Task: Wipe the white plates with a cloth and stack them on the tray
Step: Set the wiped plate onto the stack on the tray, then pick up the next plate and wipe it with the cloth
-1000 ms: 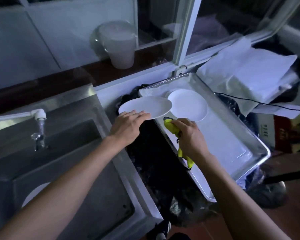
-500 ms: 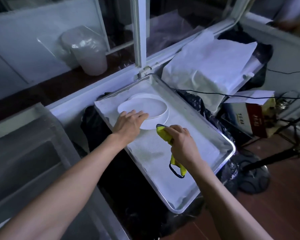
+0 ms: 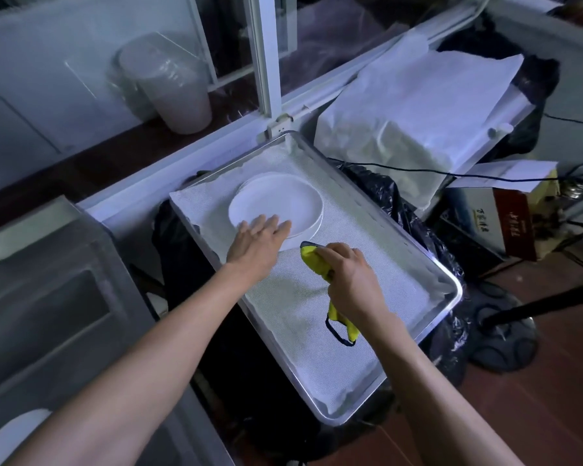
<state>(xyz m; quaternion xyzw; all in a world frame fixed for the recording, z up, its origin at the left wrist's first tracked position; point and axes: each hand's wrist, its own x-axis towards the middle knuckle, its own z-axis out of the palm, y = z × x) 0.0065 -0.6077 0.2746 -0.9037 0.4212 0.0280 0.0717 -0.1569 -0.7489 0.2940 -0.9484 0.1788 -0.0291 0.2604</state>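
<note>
The stack of round white plates sits on the long rectangular metal tray, toward its 11 o'clock end, resting on the white textured liner that covers the tray floor; the tray's long axis runs from about 11 o'clock to 5 o'clock. The left hand lies at the stack's 6 o'clock edge, fingers straight and spread, their tips resting flat on the top plate's near rim; it is plainly the nearer hand to the plates, which lie just ahead of it toward 12 o'clock. The right hand is just beside it at about 4 o'clock of the stack, over the liner and apart from the plates, its fingers curled round a bunched yellow cloth with dark edging whose tail hangs out below the wrist. The top plate looks seated on the one beneath, slightly offset toward the near left, so this step seems nearly finished; the left hand would only need to lift away. At 8 o'clock, in the bottom left corner, a pale round shape lies by the steel sink surface; it may be another plate, but I cannot tell for sure.
</note>
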